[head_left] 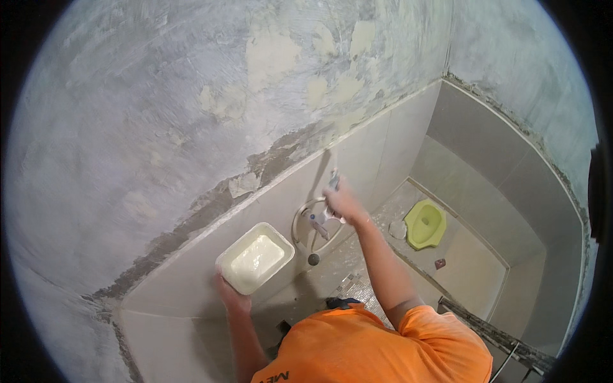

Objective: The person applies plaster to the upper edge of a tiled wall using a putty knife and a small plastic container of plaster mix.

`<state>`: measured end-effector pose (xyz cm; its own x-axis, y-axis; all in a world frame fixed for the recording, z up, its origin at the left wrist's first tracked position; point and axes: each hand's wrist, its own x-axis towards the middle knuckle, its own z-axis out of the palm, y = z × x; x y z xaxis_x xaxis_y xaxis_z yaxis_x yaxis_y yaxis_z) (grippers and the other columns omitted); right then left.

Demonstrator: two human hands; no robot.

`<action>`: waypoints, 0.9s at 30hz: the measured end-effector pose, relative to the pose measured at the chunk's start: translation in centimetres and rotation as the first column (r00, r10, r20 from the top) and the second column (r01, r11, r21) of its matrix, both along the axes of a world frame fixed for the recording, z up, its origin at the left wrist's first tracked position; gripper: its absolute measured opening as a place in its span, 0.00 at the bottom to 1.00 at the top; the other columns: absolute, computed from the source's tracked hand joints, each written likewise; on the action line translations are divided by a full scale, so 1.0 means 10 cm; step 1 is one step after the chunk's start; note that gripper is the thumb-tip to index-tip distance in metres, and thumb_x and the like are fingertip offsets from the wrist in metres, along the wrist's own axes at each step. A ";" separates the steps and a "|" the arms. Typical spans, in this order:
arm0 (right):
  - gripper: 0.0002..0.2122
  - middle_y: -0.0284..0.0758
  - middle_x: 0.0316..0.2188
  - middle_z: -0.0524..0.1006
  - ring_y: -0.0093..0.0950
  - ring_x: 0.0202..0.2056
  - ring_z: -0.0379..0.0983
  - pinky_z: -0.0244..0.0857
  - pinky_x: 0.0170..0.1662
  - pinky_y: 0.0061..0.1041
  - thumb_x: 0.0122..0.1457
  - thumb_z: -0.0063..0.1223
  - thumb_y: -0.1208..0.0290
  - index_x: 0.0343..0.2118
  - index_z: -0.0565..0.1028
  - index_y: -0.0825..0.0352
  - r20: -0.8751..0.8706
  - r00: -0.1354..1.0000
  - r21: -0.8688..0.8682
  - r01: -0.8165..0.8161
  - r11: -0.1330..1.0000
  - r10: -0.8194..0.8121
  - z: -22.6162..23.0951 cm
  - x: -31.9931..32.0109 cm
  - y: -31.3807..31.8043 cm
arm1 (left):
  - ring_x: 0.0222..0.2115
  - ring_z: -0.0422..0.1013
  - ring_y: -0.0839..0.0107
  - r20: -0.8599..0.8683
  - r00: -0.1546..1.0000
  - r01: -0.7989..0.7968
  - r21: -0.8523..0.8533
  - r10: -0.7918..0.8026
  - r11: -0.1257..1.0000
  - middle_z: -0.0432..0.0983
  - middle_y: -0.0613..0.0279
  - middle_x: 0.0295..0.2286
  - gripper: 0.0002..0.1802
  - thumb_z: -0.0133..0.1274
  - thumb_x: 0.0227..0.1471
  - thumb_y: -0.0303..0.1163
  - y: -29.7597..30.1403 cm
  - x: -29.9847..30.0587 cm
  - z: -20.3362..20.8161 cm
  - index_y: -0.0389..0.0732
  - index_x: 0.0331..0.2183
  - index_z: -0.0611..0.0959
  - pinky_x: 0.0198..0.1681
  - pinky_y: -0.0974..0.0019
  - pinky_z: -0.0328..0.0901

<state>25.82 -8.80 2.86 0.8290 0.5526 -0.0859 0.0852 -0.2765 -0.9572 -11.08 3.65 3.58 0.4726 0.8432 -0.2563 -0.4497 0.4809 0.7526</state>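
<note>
My left hand (233, 295) grips a white plastic tub (287, 247) from below, at its near left corner. Wet cream-coloured paint (258, 258) covers the tub's bottom. My right hand (343, 201) is closed round what looks like a paintbrush (334, 178), held upright just below the top edge of the wall tiles. The brush's tip is blurred and pale against the tile, so whether it touches the wall cannot be told. Above, the grey plastered wall (147, 96) carries several cream patches (271, 54).
Just below my right hand, a tap (318, 217) with a looped hose (296, 223) sticks out from the tiled wall. A yellow-green squat toilet (426, 223) is set in the raised floor at right. A dark rail (491, 333) runs at the lower right.
</note>
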 end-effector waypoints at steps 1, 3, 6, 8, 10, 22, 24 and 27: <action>0.26 0.53 0.38 0.79 0.43 0.34 0.80 0.73 0.35 0.38 0.58 0.52 0.64 0.54 0.64 0.78 -0.051 0.999 0.018 0.011 1.000 -0.010 0.12 0.12 0.02 | 0.53 0.72 0.59 -0.012 1.000 -0.021 -0.024 0.021 0.999 0.73 0.57 0.54 0.32 0.42 0.66 0.54 0.02 -0.02 -0.08 0.39 0.58 0.73 0.57 0.54 0.66; 0.24 0.48 0.33 0.79 0.39 0.27 0.79 0.73 0.29 0.35 0.59 0.52 0.65 0.52 0.66 0.79 -0.116 0.993 0.045 0.041 0.998 -0.035 0.40 0.41 0.05 | 0.53 0.72 0.59 -0.007 1.000 -0.023 -0.027 0.023 0.999 0.74 0.57 0.53 0.31 0.43 0.65 0.54 0.01 0.03 -0.14 0.40 0.57 0.74 0.57 0.55 0.67; 0.19 0.43 0.27 0.78 0.34 0.21 0.77 0.70 0.24 0.33 0.60 0.52 0.66 0.46 0.67 0.77 -0.148 0.989 0.069 0.007 0.998 0.003 0.55 0.70 0.23 | 0.53 0.72 0.60 0.008 1.000 -0.020 0.023 0.020 1.000 0.75 0.58 0.52 0.30 0.43 0.65 0.53 0.00 0.10 -0.16 0.40 0.56 0.75 0.56 0.56 0.67; 0.14 0.42 0.24 0.76 0.31 0.17 0.74 0.67 0.18 0.30 0.60 0.52 0.68 0.41 0.69 0.74 -0.116 0.988 0.077 -0.096 0.992 0.104 0.56 0.71 0.49 | 0.52 0.73 0.61 0.013 0.999 -0.050 0.034 0.050 0.998 0.75 0.58 0.51 0.30 0.42 0.66 0.53 0.00 0.14 -0.18 0.40 0.56 0.75 0.56 0.56 0.68; 0.23 0.50 0.34 0.75 0.38 0.31 0.73 0.66 0.39 0.37 0.59 0.53 0.66 0.49 0.65 0.81 0.070 0.991 -0.043 -0.114 0.993 0.117 0.49 0.25 0.85 | 0.52 0.73 0.61 -0.012 0.990 -0.143 0.014 0.143 0.990 0.76 0.59 0.51 0.29 0.41 0.66 0.53 -0.08 0.20 -0.09 0.40 0.55 0.75 0.56 0.56 0.68; 0.30 0.63 0.46 0.74 0.55 0.50 0.73 0.65 0.54 0.45 0.58 0.52 0.61 0.59 0.62 0.75 0.048 0.898 -0.103 -0.431 0.896 0.438 0.42 -0.12 -0.23 | 0.51 0.74 0.63 -0.208 0.953 -0.139 0.346 0.220 0.928 0.76 0.59 0.48 0.25 0.38 0.69 0.47 -0.36 0.22 -0.23 0.38 0.54 0.76 0.53 0.57 0.71; 0.27 0.55 0.38 0.77 0.45 0.36 0.77 0.71 0.39 0.39 0.59 0.51 0.63 0.57 0.62 0.72 -0.057 0.962 -0.006 -0.267 0.964 0.266 0.56 0.16 -0.35 | 0.50 0.74 0.63 -0.197 0.949 -0.176 0.318 0.246 0.932 0.76 0.59 0.48 0.25 0.38 0.69 0.46 -0.36 0.35 -0.18 0.38 0.53 0.76 0.52 0.58 0.72; 0.19 0.41 0.25 0.76 0.27 0.17 0.70 0.64 0.18 0.29 0.60 0.51 0.66 0.50 0.65 0.72 -0.139 0.990 0.055 -0.011 0.998 0.019 0.67 0.67 -0.33 | 0.50 0.74 0.63 -0.133 0.954 -0.245 0.175 0.270 0.954 0.76 0.59 0.48 0.25 0.39 0.69 0.48 -0.37 0.47 -0.21 0.39 0.54 0.76 0.51 0.58 0.72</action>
